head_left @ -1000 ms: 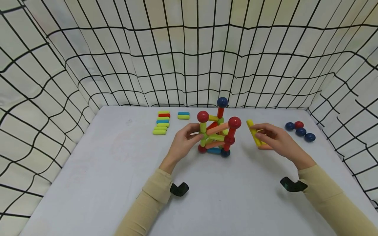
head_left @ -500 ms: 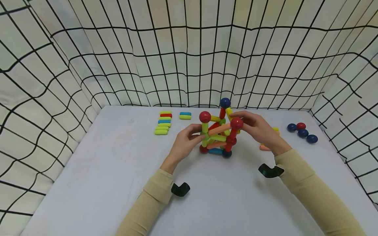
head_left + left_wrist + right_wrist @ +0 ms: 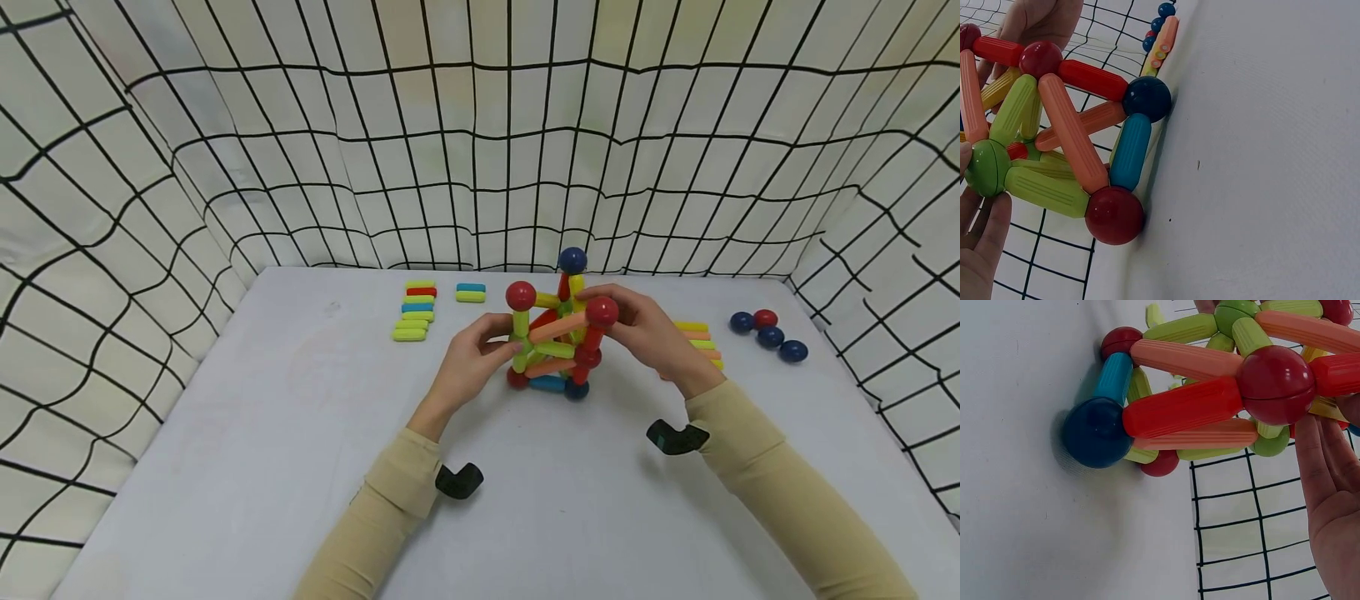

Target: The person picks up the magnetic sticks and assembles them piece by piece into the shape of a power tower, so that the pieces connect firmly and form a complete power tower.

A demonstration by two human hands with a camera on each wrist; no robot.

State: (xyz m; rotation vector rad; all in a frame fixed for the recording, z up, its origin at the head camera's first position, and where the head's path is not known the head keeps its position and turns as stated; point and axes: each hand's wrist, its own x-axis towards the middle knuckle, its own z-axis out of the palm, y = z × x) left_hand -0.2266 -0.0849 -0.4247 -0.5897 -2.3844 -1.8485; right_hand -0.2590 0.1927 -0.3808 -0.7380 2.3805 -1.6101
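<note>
1. The left arm (image 3: 382, 508), sleeved almost to the bare wrist (image 3: 430, 421), slanted forward and inward.
2. The left grip (image 3: 471, 357) was closed in a pinch, thumb opposed to bent fingers.
3. The right arm (image 3: 787, 492), likewise sleeved, angled in toward the left grip.
4. The right grip (image 3: 643, 329) pinched too, its fingers pointing inward; its thumb was largely hidden in the head view.
5. Both grips faced each other, near but apart.

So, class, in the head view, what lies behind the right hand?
Ends of yellow, orange and lime plastic sticks show behind the right hand; their covered parts cannot be seen.
</note>
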